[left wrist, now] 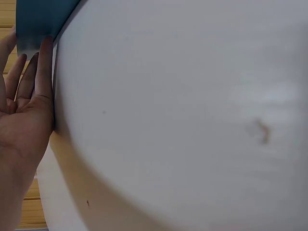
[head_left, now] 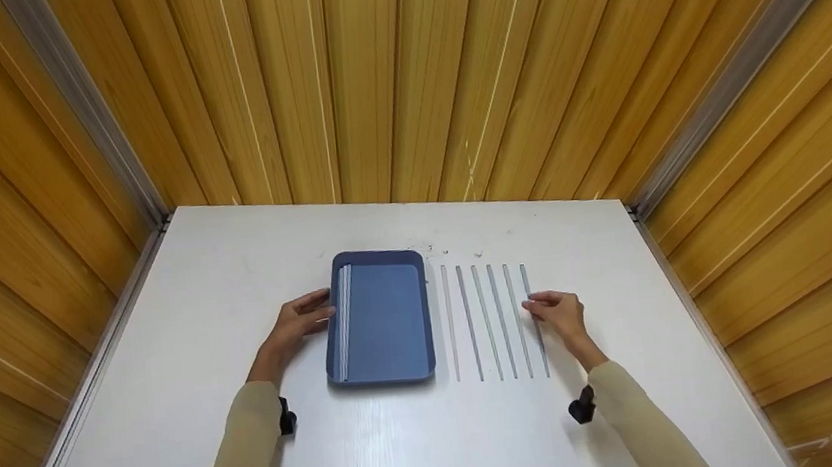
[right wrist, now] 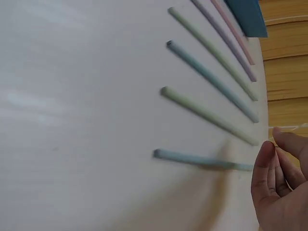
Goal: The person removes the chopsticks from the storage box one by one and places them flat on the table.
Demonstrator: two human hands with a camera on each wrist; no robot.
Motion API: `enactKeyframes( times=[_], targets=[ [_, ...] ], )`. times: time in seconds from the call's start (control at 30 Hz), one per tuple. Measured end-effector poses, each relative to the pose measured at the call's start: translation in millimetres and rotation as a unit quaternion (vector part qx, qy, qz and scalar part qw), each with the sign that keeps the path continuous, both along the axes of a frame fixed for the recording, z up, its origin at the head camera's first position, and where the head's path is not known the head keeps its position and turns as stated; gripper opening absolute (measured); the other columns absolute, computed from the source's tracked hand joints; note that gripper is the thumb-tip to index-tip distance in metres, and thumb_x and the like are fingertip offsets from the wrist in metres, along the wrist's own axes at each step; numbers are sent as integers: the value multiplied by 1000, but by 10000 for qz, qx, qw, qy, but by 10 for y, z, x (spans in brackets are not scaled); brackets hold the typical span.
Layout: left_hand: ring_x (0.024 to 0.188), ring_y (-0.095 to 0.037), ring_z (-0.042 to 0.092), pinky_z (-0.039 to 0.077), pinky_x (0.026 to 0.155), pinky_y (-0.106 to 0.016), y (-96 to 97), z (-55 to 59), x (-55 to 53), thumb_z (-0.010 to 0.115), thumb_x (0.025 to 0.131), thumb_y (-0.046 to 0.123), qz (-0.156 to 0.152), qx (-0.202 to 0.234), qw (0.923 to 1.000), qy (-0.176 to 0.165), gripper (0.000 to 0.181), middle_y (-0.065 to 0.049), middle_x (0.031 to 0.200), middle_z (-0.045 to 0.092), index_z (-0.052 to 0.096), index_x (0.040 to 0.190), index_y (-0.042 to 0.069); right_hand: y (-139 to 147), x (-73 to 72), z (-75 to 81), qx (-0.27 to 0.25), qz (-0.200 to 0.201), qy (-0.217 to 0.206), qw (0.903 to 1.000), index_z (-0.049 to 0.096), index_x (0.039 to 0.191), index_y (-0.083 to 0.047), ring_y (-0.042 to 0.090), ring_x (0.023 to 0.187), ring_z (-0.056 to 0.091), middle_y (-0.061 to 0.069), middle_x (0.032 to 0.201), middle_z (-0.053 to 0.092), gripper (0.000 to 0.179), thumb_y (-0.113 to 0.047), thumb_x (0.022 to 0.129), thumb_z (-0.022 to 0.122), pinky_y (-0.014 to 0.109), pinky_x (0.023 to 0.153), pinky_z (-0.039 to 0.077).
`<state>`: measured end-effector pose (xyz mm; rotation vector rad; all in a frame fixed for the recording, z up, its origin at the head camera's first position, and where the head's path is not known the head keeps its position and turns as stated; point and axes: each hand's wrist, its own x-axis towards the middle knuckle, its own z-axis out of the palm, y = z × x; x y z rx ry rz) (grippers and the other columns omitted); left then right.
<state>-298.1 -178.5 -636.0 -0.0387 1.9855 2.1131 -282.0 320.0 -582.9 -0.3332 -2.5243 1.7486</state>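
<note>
My left hand [head_left: 296, 321] rests against the left wall of a blue rectangular tray [head_left: 427, 323], its fingers extended along the side. A few pale straws [head_left: 346, 322] lie lengthwise inside, by that wall. Right of the tray, several thin pastel straws lie side by side on the table, including a pink straw [right wrist: 233, 32] and a purple straw [right wrist: 225, 41]. Over the rightmost, a light blue straw [right wrist: 202, 160], hovers my right hand [head_left: 560, 315]. Its thumb and fingertips are close together, with no straw visibly lifted between them.
The white table [head_left: 397, 453] carries everything. Yellow wood-patterned panels [head_left: 372, 79] enclose its back and sides, with grey metal posts in the corners. Small dark marks [head_left: 432, 248] show behind the straws. Black wrist-worn devices [head_left: 583, 405] sit on both sleeves.
</note>
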Motion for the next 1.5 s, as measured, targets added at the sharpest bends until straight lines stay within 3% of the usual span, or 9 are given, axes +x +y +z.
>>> enactKeyframes(
  times=[0.37,0.6,0.7,0.73,0.93,0.97,1.13,1.33,1.5],
  targets=[
    [121,-11,65,58,100,-30,-85,72,-16,75,93,13,11,-123,9999,-19,63,-20,154,49,50,150,2,-948,-436,526,-212,993,364,9942,74,110,9,15,79,76,18,97,78,26,-6,89,78,18,69,62],
    [122,-14,65,58,100,-32,-116,89,-13,75,94,13,52,-159,9998,-78,62,-18,154,51,50,150,4,-1586,-623,625,-316,1463,420,9879,75,106,10,15,77,76,19,95,79,22,-3,88,78,22,70,64],
    [126,-17,64,57,103,-34,-113,85,-22,75,94,14,46,-222,9997,-105,63,-17,155,51,50,151,6,-1836,-654,635,-391,1709,382,9838,75,106,10,9,73,74,20,95,79,22,-4,88,78,24,72,64],
    [127,-18,63,57,104,-35,-108,107,-13,75,94,14,37,-249,9996,-119,63,-18,155,50,49,151,5,-1915,-636,678,-401,1844,325,9815,74,107,11,14,75,75,23,97,78,23,-3,88,78,26,75,65],
    [127,-18,63,58,102,-33,-84,98,4,76,93,14,49,-232,9997,-68,65,-20,155,50,48,151,3,-2361,-598,574,-652,2188,62,9736,73,108,13,14,72,73,26,99,77,23,0,89,76,32,77,66],
    [125,-16,64,58,101,-32,-82,70,-5,76,93,13,69,-203,9998,-36,64,-20,154,50,49,151,3,-2427,-611,492,-751,2173,41,9732,73,107,12,7,70,70,24,97,78,22,0,88,76,30,75,65],
    [118,-12,66,60,97,-30,-48,37,-11,75,93,9,127,-68,9999,-43,62,-21,153,51,50,149,1,-2661,-559,279,-1044,2339,-371,9659,72,110,14,9,71,71,21,95,78,25,1,89,75,36,80,66],
    [126,-18,64,58,100,-32,-2,-29,0,76,93,13,22,-46,10000,-17,63,-21,154,50,50,150,3,-2771,-482,23,-1161,2000,-973,9680,72,112,13,22,85,77,22,101,78,27,1,88,75,40,88,64],
    [126,-18,63,58,101,-33,-3,-9,-39,74,94,10,-9,-38,10000,-41,62,-21,155,49,49,150,1,-2848,-471,-63,-1102,1786,-1124,9712,73,111,11,19,84,76,22,105,77,28,2,85,77,32,83,65]
  ],
)
